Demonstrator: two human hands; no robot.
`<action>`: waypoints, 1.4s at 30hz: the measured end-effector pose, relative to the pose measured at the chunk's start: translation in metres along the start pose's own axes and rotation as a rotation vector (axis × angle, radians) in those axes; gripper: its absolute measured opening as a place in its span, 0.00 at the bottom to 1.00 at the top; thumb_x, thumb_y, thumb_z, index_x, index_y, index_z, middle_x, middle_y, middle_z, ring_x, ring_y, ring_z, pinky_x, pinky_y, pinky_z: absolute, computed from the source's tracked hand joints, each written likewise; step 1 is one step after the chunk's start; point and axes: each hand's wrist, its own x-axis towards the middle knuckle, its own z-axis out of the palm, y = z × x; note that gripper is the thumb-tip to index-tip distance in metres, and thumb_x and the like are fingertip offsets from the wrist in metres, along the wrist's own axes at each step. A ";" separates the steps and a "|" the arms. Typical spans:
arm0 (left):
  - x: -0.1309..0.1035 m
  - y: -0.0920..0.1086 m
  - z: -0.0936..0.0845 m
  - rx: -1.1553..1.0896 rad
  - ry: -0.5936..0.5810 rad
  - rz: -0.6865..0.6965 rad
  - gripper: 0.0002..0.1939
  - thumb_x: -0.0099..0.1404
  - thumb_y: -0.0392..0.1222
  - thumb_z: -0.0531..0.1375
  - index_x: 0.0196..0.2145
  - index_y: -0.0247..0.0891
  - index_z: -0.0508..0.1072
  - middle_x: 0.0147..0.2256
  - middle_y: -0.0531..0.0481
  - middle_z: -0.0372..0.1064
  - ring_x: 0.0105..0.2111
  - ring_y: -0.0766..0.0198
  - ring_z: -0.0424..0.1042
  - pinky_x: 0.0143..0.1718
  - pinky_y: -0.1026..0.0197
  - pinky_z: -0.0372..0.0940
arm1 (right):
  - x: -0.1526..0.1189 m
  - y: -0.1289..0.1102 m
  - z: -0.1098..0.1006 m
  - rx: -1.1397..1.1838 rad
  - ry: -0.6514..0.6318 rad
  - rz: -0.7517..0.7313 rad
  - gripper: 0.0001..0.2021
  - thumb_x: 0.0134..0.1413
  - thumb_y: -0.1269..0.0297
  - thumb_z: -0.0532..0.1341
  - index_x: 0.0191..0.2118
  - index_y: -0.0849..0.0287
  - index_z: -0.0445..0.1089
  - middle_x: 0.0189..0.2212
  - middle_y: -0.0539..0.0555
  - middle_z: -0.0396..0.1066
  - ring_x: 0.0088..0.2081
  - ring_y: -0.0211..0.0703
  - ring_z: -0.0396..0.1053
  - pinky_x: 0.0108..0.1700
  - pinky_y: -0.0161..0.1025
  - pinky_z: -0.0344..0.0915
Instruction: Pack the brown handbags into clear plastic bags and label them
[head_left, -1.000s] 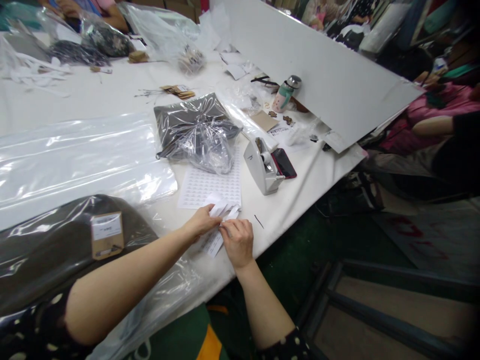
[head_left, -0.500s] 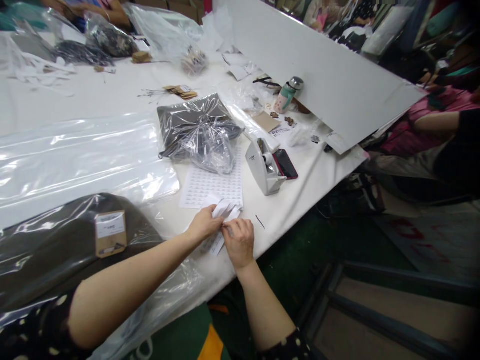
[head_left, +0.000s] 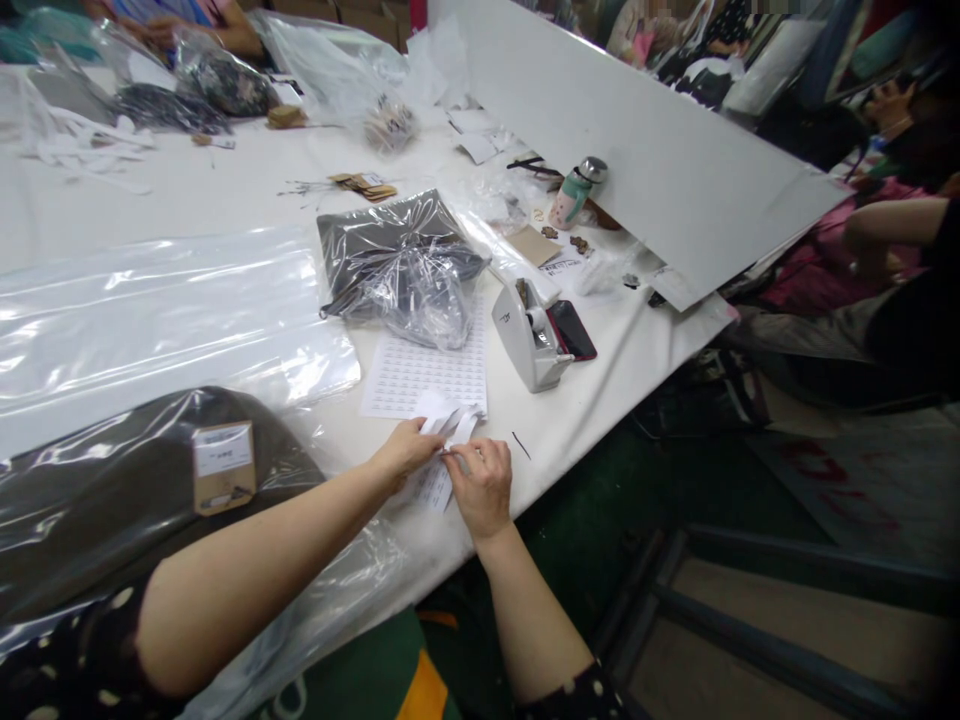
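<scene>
My left hand (head_left: 410,450) is closed on a bunch of white paper strips (head_left: 459,425) near the front edge of the table. Touching it at the fingertips, my right hand (head_left: 484,482) pinches at the lower end of the same strips. Just behind them lies a printed sheet of labels (head_left: 409,375). A dark item in clear plastic (head_left: 405,260) rests on the back part of that sheet. To the right stands a grey tape dispenser (head_left: 525,335), with a dark red phone (head_left: 572,330) beside it.
A large dark bagged item (head_left: 120,490) with a brown tag (head_left: 224,467) lies at the left, below clear plastic bags (head_left: 165,320). Farther back are a bottle (head_left: 576,192), a leaning white board (head_left: 637,140) and brown tags (head_left: 364,186). Other people are at the top and right.
The white strips have shifted slightly between my fingers, and my hands have barely moved. At the right, another person's arm has moved.
</scene>
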 end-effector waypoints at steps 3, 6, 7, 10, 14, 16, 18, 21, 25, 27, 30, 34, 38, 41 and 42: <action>-0.009 0.008 -0.008 -0.051 -0.115 0.030 0.18 0.51 0.45 0.60 0.41 0.37 0.69 0.34 0.48 0.73 0.34 0.59 0.72 0.34 0.61 0.68 | 0.001 0.003 -0.003 -0.005 -0.017 0.017 0.07 0.53 0.70 0.66 0.39 0.56 0.72 0.34 0.54 0.67 0.39 0.50 0.60 0.44 0.46 0.59; -0.016 0.013 -0.018 -0.044 -0.233 0.052 0.28 0.45 0.43 0.66 0.45 0.38 0.66 0.32 0.50 0.74 0.33 0.58 0.73 0.34 0.60 0.68 | 0.003 0.007 -0.006 -0.015 -0.041 0.020 0.08 0.55 0.71 0.65 0.41 0.56 0.72 0.34 0.53 0.68 0.39 0.50 0.60 0.44 0.46 0.59; -0.016 0.013 -0.022 -0.027 -0.252 0.054 0.31 0.42 0.40 0.68 0.45 0.38 0.66 0.30 0.51 0.74 0.31 0.58 0.73 0.32 0.60 0.68 | 0.004 0.008 -0.007 -0.016 -0.046 0.012 0.07 0.56 0.71 0.64 0.41 0.56 0.72 0.35 0.53 0.68 0.39 0.50 0.60 0.44 0.46 0.59; -0.014 0.008 -0.027 0.014 -0.235 0.067 0.32 0.40 0.36 0.67 0.46 0.38 0.65 0.26 0.53 0.73 0.26 0.59 0.72 0.27 0.60 0.66 | 0.003 0.008 -0.010 0.021 -0.019 -0.018 0.06 0.59 0.70 0.61 0.42 0.57 0.71 0.34 0.54 0.68 0.38 0.49 0.61 0.44 0.46 0.60; -0.012 0.004 -0.027 0.016 -0.177 0.068 0.32 0.44 0.38 0.66 0.48 0.39 0.62 0.24 0.55 0.71 0.24 0.61 0.71 0.25 0.61 0.65 | 0.000 0.003 -0.014 0.081 -0.030 -0.096 0.03 0.59 0.69 0.61 0.38 0.57 0.72 0.33 0.54 0.68 0.38 0.48 0.62 0.43 0.45 0.62; -0.013 0.005 -0.027 -0.005 -0.189 0.060 0.32 0.45 0.39 0.66 0.49 0.39 0.62 0.24 0.55 0.71 0.23 0.61 0.70 0.25 0.61 0.65 | -0.001 0.000 -0.014 0.074 -0.086 -0.103 0.05 0.56 0.70 0.64 0.39 0.57 0.72 0.35 0.54 0.69 0.40 0.49 0.62 0.44 0.46 0.62; -0.015 0.007 -0.027 -0.039 -0.224 0.057 0.33 0.45 0.40 0.66 0.49 0.39 0.61 0.25 0.54 0.72 0.24 0.61 0.71 0.27 0.59 0.67 | -0.001 -0.002 -0.014 0.071 -0.119 -0.083 0.09 0.54 0.71 0.66 0.41 0.57 0.72 0.36 0.53 0.70 0.40 0.49 0.62 0.45 0.46 0.62; -0.018 0.008 -0.028 -0.075 -0.251 0.084 0.39 0.42 0.39 0.68 0.52 0.37 0.58 0.32 0.50 0.72 0.30 0.60 0.72 0.33 0.57 0.68 | 0.000 -0.003 -0.013 0.096 -0.135 -0.071 0.09 0.54 0.72 0.65 0.42 0.59 0.71 0.36 0.53 0.72 0.40 0.49 0.62 0.45 0.46 0.62; -0.018 0.004 -0.030 -0.062 -0.216 0.145 0.49 0.39 0.36 0.70 0.57 0.39 0.53 0.44 0.43 0.68 0.41 0.56 0.71 0.43 0.54 0.67 | 0.002 -0.002 -0.014 0.126 -0.154 -0.078 0.07 0.54 0.73 0.65 0.40 0.59 0.72 0.34 0.52 0.72 0.39 0.49 0.62 0.45 0.45 0.61; -0.018 0.002 -0.031 -0.015 -0.209 0.207 0.50 0.39 0.36 0.70 0.58 0.40 0.53 0.48 0.41 0.65 0.50 0.53 0.66 0.50 0.52 0.63 | 0.003 -0.002 -0.016 0.109 -0.158 -0.090 0.06 0.55 0.72 0.65 0.40 0.60 0.71 0.34 0.53 0.71 0.38 0.49 0.62 0.44 0.45 0.61; -0.017 0.000 -0.032 0.098 -0.197 0.298 0.49 0.41 0.38 0.69 0.59 0.39 0.53 0.52 0.39 0.63 0.57 0.51 0.59 0.55 0.49 0.58 | 0.005 -0.004 -0.020 0.023 -0.192 -0.136 0.04 0.57 0.70 0.63 0.39 0.61 0.71 0.33 0.54 0.71 0.37 0.50 0.62 0.43 0.47 0.60; -0.017 0.002 -0.031 0.198 -0.157 0.347 0.46 0.41 0.39 0.68 0.57 0.37 0.55 0.50 0.39 0.64 0.57 0.49 0.59 0.55 0.47 0.58 | 0.009 -0.008 -0.025 -0.026 -0.242 -0.163 0.03 0.59 0.72 0.60 0.38 0.61 0.71 0.32 0.54 0.70 0.37 0.50 0.62 0.42 0.47 0.60; -0.018 0.001 -0.030 0.264 -0.145 0.409 0.41 0.44 0.37 0.65 0.57 0.39 0.57 0.51 0.41 0.63 0.56 0.50 0.60 0.54 0.49 0.59 | 0.012 -0.008 -0.026 0.104 -0.296 -0.103 0.04 0.58 0.74 0.61 0.38 0.61 0.72 0.32 0.53 0.72 0.36 0.48 0.64 0.42 0.44 0.62; -0.020 -0.001 -0.031 0.332 -0.152 0.468 0.39 0.47 0.36 0.63 0.57 0.40 0.57 0.54 0.40 0.62 0.56 0.51 0.60 0.54 0.50 0.59 | 0.013 -0.003 -0.026 0.185 -0.332 -0.050 0.05 0.56 0.75 0.62 0.36 0.59 0.73 0.32 0.51 0.72 0.37 0.47 0.65 0.43 0.42 0.64; -0.021 -0.001 -0.031 0.348 -0.158 0.480 0.38 0.47 0.36 0.62 0.57 0.41 0.58 0.55 0.40 0.61 0.56 0.52 0.60 0.55 0.50 0.59 | 0.013 -0.002 -0.026 0.206 -0.339 -0.031 0.05 0.56 0.75 0.62 0.35 0.59 0.73 0.32 0.51 0.73 0.37 0.46 0.66 0.42 0.41 0.64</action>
